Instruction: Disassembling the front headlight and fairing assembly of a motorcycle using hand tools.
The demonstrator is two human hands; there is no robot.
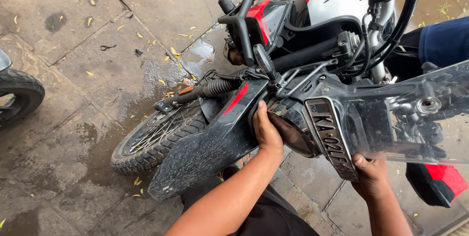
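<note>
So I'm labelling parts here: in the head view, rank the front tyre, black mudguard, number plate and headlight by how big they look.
1. Mudguard, largest, but it is close to the camera.
2. Front tyre, partly hidden behind the mudguard.
3. Number plate.
4. Headlight, partly covered by the left hand, so its rank against the plate is unsure.

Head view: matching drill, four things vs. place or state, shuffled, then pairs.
1. left hand
2. right hand
3. front tyre
4. yellow leaves

A. scattered over the wet paving
B. pressed on the headlight beside the black mudguard
C. knobbly, resting on the ground at left
D. gripping the lower edge of the clear windscreen by the plate

Pairs: 1-B, 2-D, 3-C, 4-A
</note>
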